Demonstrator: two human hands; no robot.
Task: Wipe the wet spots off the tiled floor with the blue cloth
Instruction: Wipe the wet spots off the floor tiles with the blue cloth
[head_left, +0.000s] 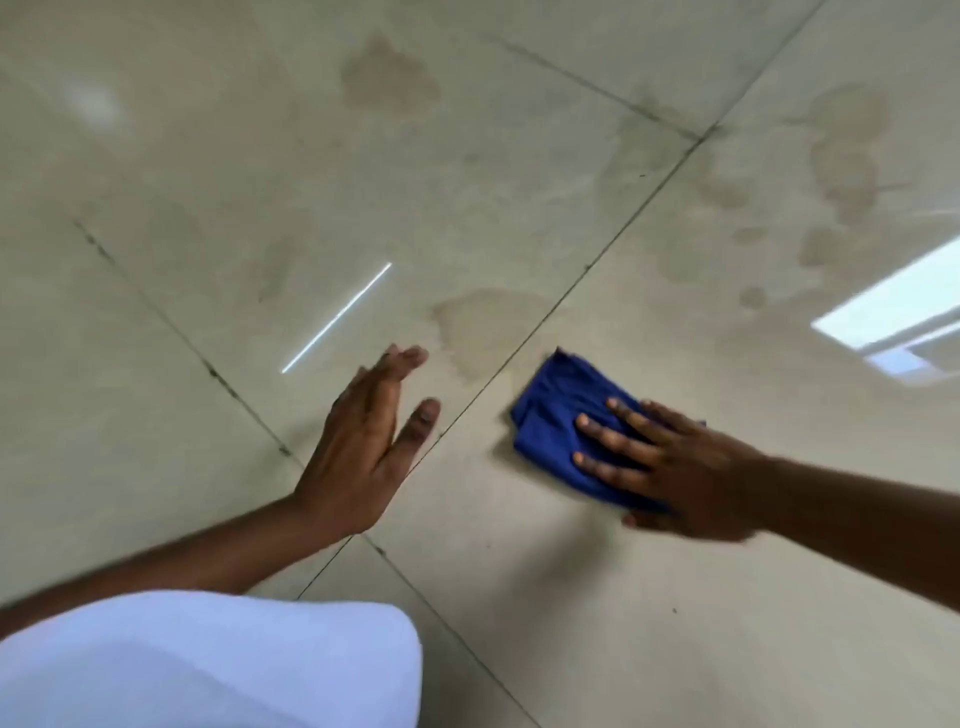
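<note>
A folded blue cloth lies flat on the glossy beige tiled floor. My right hand presses on its near right part, fingers spread over it. My left hand hovers just left of a dark grout line, fingers straight and apart, holding nothing. A brownish wet spot lies just beyond the cloth and the left hand. Another wet spot is farther away, and a cluster of wet spots spreads at the far right.
Dark grout lines cross the floor diagonally. A bright window reflection shows at the right edge and a thin light streak near the middle. My white garment fills the lower left corner.
</note>
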